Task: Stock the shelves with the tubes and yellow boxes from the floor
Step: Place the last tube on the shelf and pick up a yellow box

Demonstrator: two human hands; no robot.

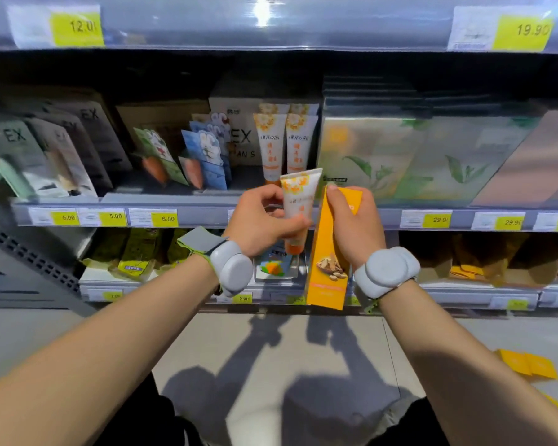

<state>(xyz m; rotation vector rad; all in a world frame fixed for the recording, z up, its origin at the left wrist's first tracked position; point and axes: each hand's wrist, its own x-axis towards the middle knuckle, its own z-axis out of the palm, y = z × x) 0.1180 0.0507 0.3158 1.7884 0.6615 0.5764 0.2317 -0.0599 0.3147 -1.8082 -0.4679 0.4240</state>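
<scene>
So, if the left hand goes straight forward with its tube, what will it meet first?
Probably the two matching tubes standing on the shelf. The left hand holds its tube just below and in front of them. Depth is unclear, so the shelf edge might come first.

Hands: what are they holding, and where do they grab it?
The left hand grips a tube around its middle. The right hand grips a yellow box near its top.

White-orange tube (298,207) upright, yellow box (329,252) beside — both held
</scene>
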